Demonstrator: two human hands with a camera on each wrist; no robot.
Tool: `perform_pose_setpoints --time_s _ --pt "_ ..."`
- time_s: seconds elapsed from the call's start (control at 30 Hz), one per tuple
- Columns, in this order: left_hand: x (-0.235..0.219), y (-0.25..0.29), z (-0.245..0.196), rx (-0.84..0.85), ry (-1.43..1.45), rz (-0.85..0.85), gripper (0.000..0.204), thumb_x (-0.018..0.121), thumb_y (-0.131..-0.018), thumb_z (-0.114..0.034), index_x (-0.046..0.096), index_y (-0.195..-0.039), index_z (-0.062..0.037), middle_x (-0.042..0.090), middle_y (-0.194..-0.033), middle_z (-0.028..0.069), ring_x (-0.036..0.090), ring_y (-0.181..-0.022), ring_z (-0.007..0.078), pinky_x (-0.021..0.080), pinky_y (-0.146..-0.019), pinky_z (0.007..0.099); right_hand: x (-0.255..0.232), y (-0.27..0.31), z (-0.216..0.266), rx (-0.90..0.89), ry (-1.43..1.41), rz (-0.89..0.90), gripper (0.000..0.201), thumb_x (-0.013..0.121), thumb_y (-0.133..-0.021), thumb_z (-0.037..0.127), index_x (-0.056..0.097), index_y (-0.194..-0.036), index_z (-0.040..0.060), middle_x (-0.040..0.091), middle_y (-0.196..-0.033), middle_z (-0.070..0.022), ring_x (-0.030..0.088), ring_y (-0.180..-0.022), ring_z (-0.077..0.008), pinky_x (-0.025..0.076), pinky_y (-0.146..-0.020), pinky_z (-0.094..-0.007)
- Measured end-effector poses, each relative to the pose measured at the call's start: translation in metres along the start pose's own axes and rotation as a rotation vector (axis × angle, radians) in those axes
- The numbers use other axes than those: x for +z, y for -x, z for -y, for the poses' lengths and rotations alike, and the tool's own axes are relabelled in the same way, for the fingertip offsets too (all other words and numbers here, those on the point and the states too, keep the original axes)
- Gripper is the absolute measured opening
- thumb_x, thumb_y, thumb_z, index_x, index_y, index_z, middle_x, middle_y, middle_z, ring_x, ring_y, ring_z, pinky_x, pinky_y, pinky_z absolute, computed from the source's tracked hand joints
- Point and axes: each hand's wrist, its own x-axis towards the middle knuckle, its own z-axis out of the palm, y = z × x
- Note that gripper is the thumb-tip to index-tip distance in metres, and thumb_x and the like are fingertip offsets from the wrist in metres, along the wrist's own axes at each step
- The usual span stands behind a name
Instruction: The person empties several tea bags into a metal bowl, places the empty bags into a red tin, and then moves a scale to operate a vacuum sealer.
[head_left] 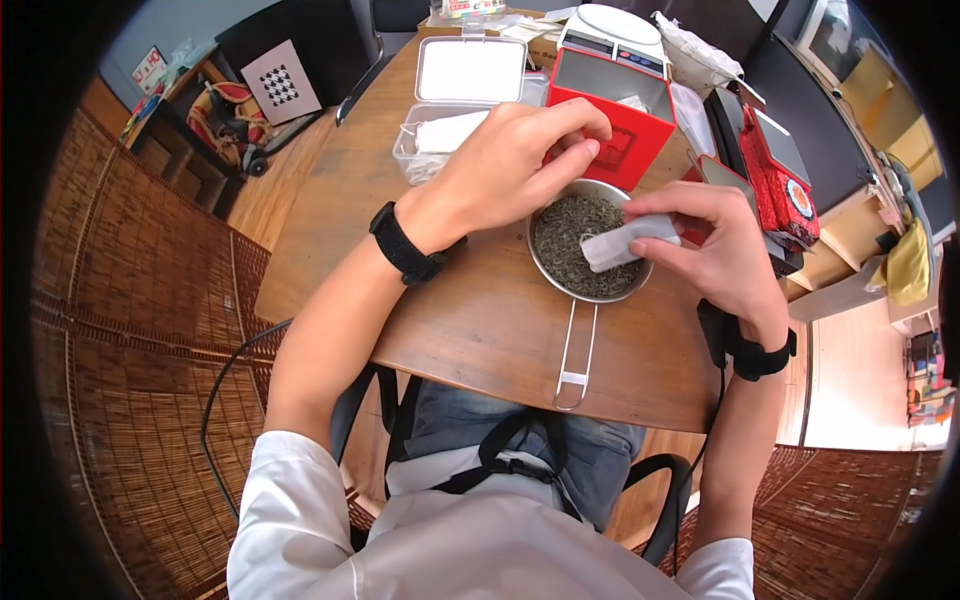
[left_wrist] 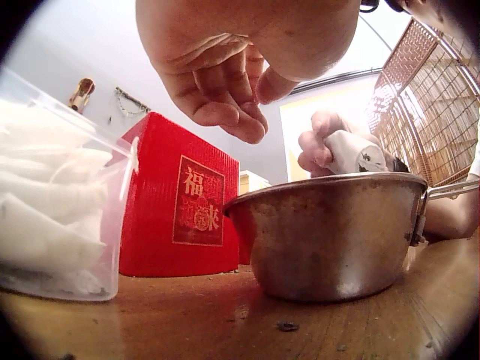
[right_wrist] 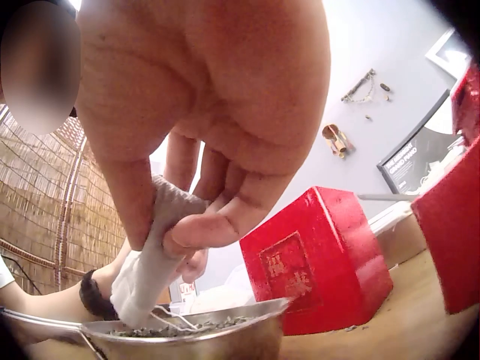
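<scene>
A small white pouch (head_left: 615, 246) is pinched between the thumb and fingers of my right hand (head_left: 715, 240), its lower end over the metal bowl (left_wrist: 330, 240) of dried leaves (head_left: 572, 240). In the right wrist view a thin white string (right_wrist: 174, 318) hangs by the pouch (right_wrist: 146, 281). My left hand (head_left: 520, 160) hovers above the bowl's far left side, fingers loosely bent and nothing seen between them. The bowl's wire handle (head_left: 578, 360) points toward the person.
Behind the bowl stands a red box (head_left: 625, 135). A clear plastic container (left_wrist: 112, 217) with white pouches sits at the back left, its lid raised. A white scale (head_left: 612, 40) is farther back. Another red box (right_wrist: 457, 232) stands at the right.
</scene>
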Motion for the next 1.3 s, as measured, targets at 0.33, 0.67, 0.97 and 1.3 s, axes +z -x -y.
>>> perform_pose_setpoints --time_s 0.33,0.67,0.97,1.3 --pt "0.002 0.001 0.002 0.014 0.001 -0.006 0.013 0.062 -0.092 -0.003 0.065 -0.105 -0.0004 0.068 -0.077 0.0122 0.068 -0.066 0.0200 0.052 -0.060 0.0302 0.016 -0.010 0.005 -0.150 0.058 -0.098 0.031 0.078 -0.074 -0.001 0.074 -0.105 0.0041 0.073 -0.090 -0.0078 0.056 -0.063 -0.0155 0.047 -0.060 -0.0271" --pt "0.002 0.001 0.001 0.021 -0.023 -0.004 0.013 0.063 -0.092 -0.004 0.065 -0.105 -0.0009 0.069 -0.079 0.0125 0.067 -0.065 0.0214 0.051 -0.059 0.0313 0.014 -0.010 0.005 0.012 0.054 -0.212 0.026 0.077 -0.078 -0.001 0.075 -0.104 0.0029 0.075 -0.091 -0.0107 0.069 -0.075 -0.0171 0.055 -0.070 -0.0278" --pt "0.003 0.001 0.002 0.041 -0.039 -0.003 0.014 0.063 -0.092 -0.005 0.064 -0.105 -0.0016 0.069 -0.078 0.0127 0.067 -0.064 0.0222 0.051 -0.059 0.0312 0.002 -0.010 -0.003 0.110 0.133 -0.259 0.023 0.078 -0.080 0.002 0.076 -0.102 0.0024 0.073 -0.082 -0.0085 0.064 -0.068 -0.0102 0.053 -0.065 -0.0249" --pt "0.004 0.002 0.003 0.050 -0.049 -0.003 0.013 0.063 -0.092 -0.005 0.064 -0.105 -0.0017 0.068 -0.077 0.0125 0.068 -0.065 0.0225 0.051 -0.059 0.0316 -0.012 -0.003 -0.006 0.099 0.107 -0.236 0.020 0.078 -0.080 0.005 0.075 -0.100 0.0000 0.072 -0.080 -0.0064 0.062 -0.066 -0.0084 0.051 -0.064 -0.0242"
